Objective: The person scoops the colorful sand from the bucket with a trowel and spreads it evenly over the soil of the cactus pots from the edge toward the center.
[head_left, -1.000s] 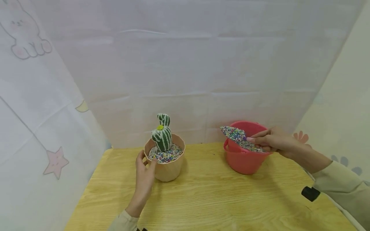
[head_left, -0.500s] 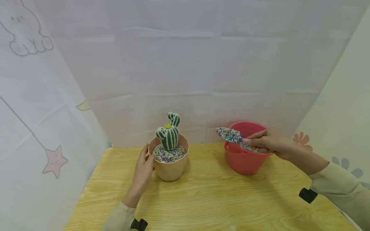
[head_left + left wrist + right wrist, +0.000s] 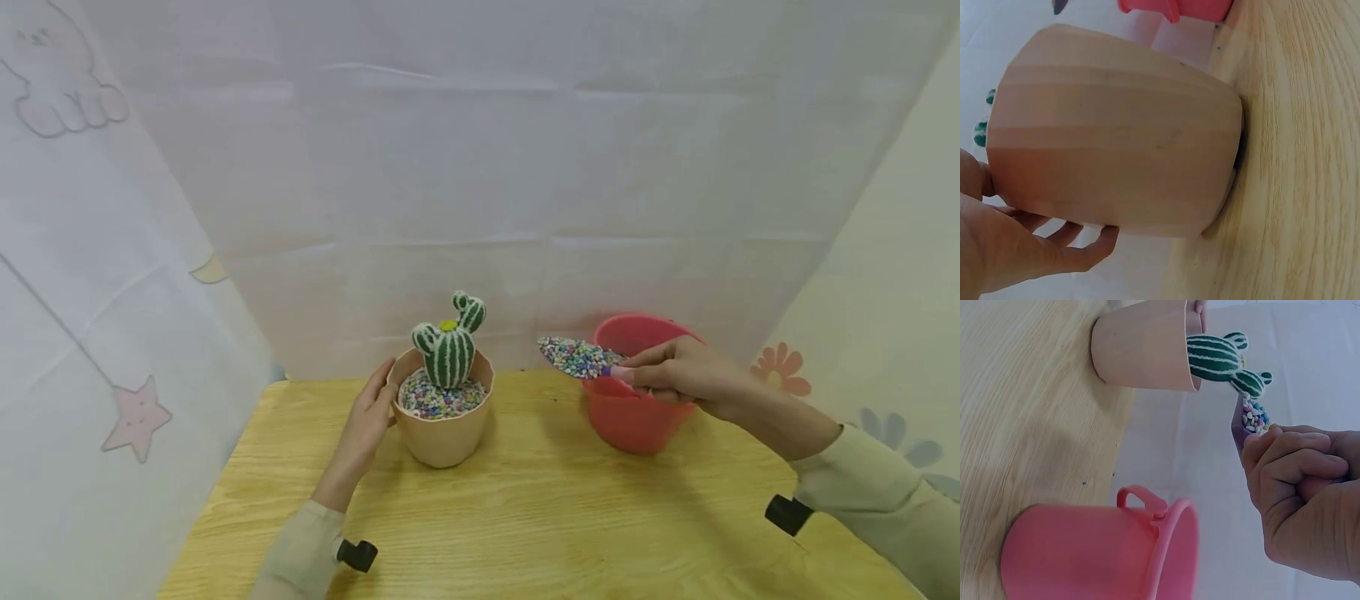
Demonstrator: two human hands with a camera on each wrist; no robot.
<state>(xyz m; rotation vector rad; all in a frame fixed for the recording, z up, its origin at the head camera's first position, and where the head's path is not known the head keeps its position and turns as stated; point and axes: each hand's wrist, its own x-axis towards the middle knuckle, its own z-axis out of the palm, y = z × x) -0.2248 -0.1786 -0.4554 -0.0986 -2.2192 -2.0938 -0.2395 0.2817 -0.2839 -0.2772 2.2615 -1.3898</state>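
Note:
A beige flowerpot (image 3: pixel 442 442) stands on the table, part filled with multicoloured pebbles (image 3: pixel 427 404). Out of them rises a green cactus (image 3: pixel 450 358) with white stripes and a yellow flower. My left hand (image 3: pixel 363 425) holds the pot at its left side, thumb near the rim and fingers along the outer wall (image 3: pixel 1116 137). Farther right, my right hand (image 3: pixel 686 372) grips the handle of a small trowel (image 3: pixel 573 358) heaped with the same kind of pebbles. The trowel's blade points left, past the rim of a red bucket (image 3: pixel 633 425) and above the table.
The wooden table (image 3: pixel 525 517) meets a white cloth backdrop (image 3: pixel 450 167) behind the pot and bucket. A few stray pebbles (image 3: pixel 1084 483) lie on the table between them. The bucket's handle (image 3: pixel 1141 497) hangs on the side toward the pot.
The loaded trowel has moved left from over the bucket to beyond its rim. The pot has shifted slightly right, and the cactus now sits farther right within it. The left thumb has drawn back at the rim.

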